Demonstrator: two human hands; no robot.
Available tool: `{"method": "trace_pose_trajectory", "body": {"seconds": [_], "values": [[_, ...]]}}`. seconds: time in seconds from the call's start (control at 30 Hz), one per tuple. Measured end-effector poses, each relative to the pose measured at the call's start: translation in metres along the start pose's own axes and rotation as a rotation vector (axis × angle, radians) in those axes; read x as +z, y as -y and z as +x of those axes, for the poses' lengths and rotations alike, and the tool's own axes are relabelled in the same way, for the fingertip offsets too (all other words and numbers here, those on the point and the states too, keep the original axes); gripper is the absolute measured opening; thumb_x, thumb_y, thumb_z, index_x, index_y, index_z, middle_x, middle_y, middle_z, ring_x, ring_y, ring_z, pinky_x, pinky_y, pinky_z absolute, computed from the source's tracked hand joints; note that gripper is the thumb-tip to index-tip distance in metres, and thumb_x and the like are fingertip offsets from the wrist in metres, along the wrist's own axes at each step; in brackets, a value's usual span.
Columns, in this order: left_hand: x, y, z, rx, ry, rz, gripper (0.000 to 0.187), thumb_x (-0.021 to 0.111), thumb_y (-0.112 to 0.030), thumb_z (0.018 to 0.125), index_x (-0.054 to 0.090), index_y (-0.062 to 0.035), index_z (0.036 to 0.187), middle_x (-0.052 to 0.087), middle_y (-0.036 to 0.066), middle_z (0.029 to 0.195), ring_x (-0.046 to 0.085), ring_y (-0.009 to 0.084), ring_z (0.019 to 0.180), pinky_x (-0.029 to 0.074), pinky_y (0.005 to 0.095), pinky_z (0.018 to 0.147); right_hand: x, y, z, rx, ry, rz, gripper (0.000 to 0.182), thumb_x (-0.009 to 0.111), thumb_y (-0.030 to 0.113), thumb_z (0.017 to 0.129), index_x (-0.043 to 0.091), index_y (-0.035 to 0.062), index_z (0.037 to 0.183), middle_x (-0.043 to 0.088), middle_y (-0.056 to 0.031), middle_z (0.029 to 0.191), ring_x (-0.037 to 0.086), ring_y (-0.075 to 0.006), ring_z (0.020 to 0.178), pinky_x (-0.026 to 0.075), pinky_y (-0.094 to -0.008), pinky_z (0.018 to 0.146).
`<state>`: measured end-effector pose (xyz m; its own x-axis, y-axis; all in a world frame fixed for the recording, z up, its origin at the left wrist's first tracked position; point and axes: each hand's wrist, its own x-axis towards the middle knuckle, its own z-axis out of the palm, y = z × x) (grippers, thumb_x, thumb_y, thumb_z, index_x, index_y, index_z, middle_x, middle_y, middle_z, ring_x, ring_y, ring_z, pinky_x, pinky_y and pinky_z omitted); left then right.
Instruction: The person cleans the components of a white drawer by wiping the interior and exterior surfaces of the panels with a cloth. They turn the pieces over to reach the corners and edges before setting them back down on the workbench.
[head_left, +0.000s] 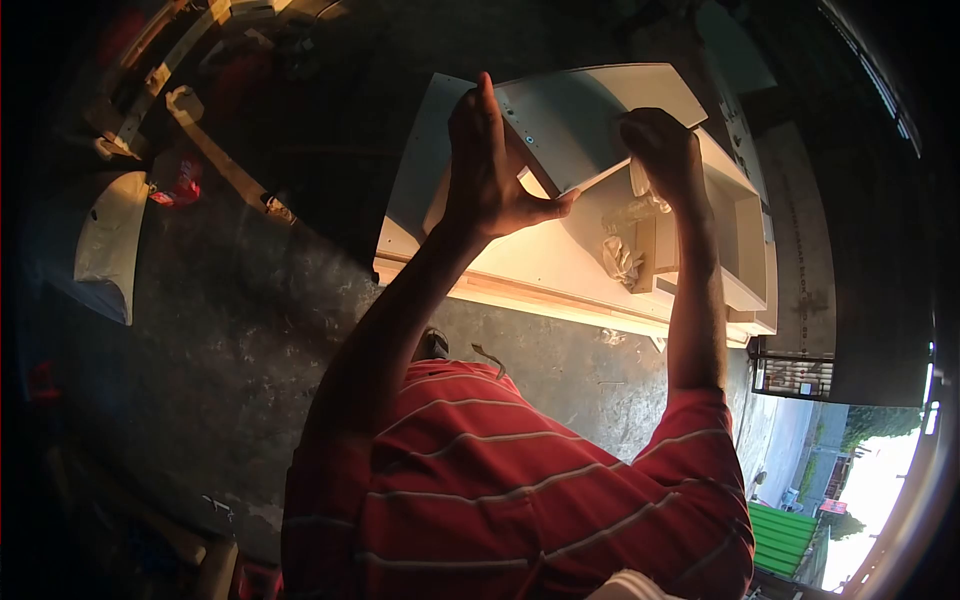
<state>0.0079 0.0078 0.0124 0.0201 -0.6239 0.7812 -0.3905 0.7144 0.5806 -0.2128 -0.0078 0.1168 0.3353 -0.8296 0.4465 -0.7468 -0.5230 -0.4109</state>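
A pale flat board (580,105) is tilted above a larger white panel assembly. My left hand (485,180) spans the board's left edge, its thumb stretched to the lower corner and a finger pointing up near the upper one. A small round fitting shows on the board's face near that edge. My right hand (665,150) is closed at the board's lower right edge, and its fingertips are partly hidden. Below it, crumpled clear plastic (635,213) and a pale crumpled glove-like piece (622,262) lie on the white panel (550,250) beside an open box-like compartment (735,240).
A long wooden strip (225,165) lies on the dark concrete floor (240,300) to the left, near a red wrapper (180,185). A curved pale sheet (110,245) stands farther left. Large boards (800,240) lean on the right, beside a bright doorway.
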Motion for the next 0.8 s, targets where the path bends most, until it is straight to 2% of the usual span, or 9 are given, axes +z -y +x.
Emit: {"method": "trace_pose_trajectory", "body": {"seconds": [0.03, 0.07, 0.23, 0.3, 0.33, 0.37, 0.53, 0.63, 0.8], "values": [[0.0, -0.001, 0.0, 0.002, 0.003, -0.011, 0.145, 0.087, -0.049, 0.051, -0.005, 0.0047, 0.149, 0.028, 0.032, 0.136, 0.032, 0.0456, 0.125, 0.03, 0.0557, 0.104, 0.001, 0.002, -0.005, 0.089, -0.093, -0.029, 0.015, 0.068, 0.012, 0.084, 0.071, 0.0026, 0.096, 0.07, -0.011, 0.093, 0.069, -0.0239, 0.085, 0.053, -0.0325, 0.077], [0.001, -0.002, -0.001, 0.006, 0.007, -0.016, 0.145, 0.087, -0.049, 0.051, -0.005, 0.0047, 0.149, 0.028, 0.032, 0.136, 0.032, 0.0456, 0.125, 0.03, 0.0557, 0.104, 0.005, 0.005, -0.008, -0.054, -0.156, -0.129, 0.014, 0.065, 0.012, 0.086, 0.07, 0.0022, 0.095, 0.07, -0.0125, 0.093, 0.069, -0.0277, 0.085, 0.053, -0.0341, 0.076], [0.002, -0.002, -0.002, 0.001, -0.004, -0.032, 0.146, 0.088, -0.045, 0.051, -0.006, 0.0041, 0.15, 0.029, 0.031, 0.136, 0.032, 0.0451, 0.125, 0.028, 0.0556, 0.105, 0.014, 0.022, -0.016, -0.078, -0.229, -0.218, 0.012, 0.064, 0.009, 0.085, 0.069, 0.0009, 0.093, 0.069, -0.0141, 0.09, 0.067, -0.0316, 0.084, 0.053, -0.0376, 0.076], [0.002, -0.002, -0.002, -0.029, 0.005, -0.034, 0.145, 0.088, -0.045, 0.051, -0.006, 0.0044, 0.15, 0.03, 0.031, 0.135, 0.032, 0.0448, 0.124, 0.027, 0.0554, 0.106, 0.017, 0.029, -0.015, -0.048, -0.174, -0.078, 0.014, 0.065, 0.009, 0.084, 0.069, 0.0015, 0.095, 0.069, -0.0135, 0.09, 0.066, -0.0311, 0.085, 0.053, -0.0384, 0.077], [0.002, 0.0, -0.001, -0.015, 0.0, -0.027, 0.145, 0.088, -0.045, 0.051, -0.005, 0.0052, 0.149, 0.03, 0.03, 0.135, 0.032, 0.0449, 0.125, 0.027, 0.055, 0.106, 0.02, 0.031, -0.012, -0.147, -0.135, -0.074, 0.016, 0.065, 0.008, 0.082, 0.07, 0.0047, 0.097, 0.067, -0.0128, 0.089, 0.066, -0.0305, 0.082, 0.053, -0.0386, 0.076], [0.002, 0.002, -0.001, -0.001, -0.004, -0.02, 0.145, 0.088, -0.044, 0.051, -0.005, 0.0061, 0.149, 0.03, 0.03, 0.135, 0.031, 0.0449, 0.125, 0.027, 0.0547, 0.107, 0.025, 0.036, -0.012, -0.144, -0.139, -0.075, 0.016, 0.065, 0.008, 0.082, 0.07, 0.0047, 0.097, 0.067, -0.0128, 0.089, 0.066, -0.0305, 0.082, 0.053, -0.0386, 0.076], [0.004, 0.006, -0.004, 0.044, -0.027, 0.049, 0.144, 0.089, -0.042, 0.05, -0.002, 0.0089, 0.148, 0.029, 0.032, 0.136, 0.03, 0.0456, 0.127, 0.028, 0.0533, 0.107, 0.033, 0.069, -0.004, -0.298, 0.006, -0.35, 0.03, 0.066, 0.015, 0.08, 0.072, 0.0188, 0.11, 0.058, -0.0113, 0.088, 0.062, -0.0283, 0.077, 0.051, -0.0386, 0.072], [0.001, 0.007, -0.005, 0.021, 0.007, 0.111, 0.143, 0.09, -0.042, 0.049, 0.0, 0.0099, 0.148, 0.028, 0.033, 0.138, 0.03, 0.0467, 0.128, 0.029, 0.0533, 0.107, 0.036, 0.068, 0.001, -0.438, 0.086, -0.429, 0.035, 0.065, 0.022, 0.081, 0.071, 0.0227, 0.115, 0.056, -0.0111, 0.088, 0.062, -0.027, 0.079, 0.049, -0.0384, 0.071], [0.003, 0.009, -0.005, 0.06, -0.001, 0.095, 0.144, 0.089, -0.045, 0.049, 0.001, 0.0102, 0.148, 0.027, 0.034, 0.139, 0.028, 0.048, 0.129, 0.029, 0.0547, 0.107, 0.036, 0.068, 0.0, -0.479, 0.091, -0.467, 0.035, 0.064, 0.025, 0.08, 0.071, 0.0243, 0.114, 0.057, -0.0089, 0.088, 0.062, -0.0248, 0.082, 0.048, -0.0378, 0.071]]}}
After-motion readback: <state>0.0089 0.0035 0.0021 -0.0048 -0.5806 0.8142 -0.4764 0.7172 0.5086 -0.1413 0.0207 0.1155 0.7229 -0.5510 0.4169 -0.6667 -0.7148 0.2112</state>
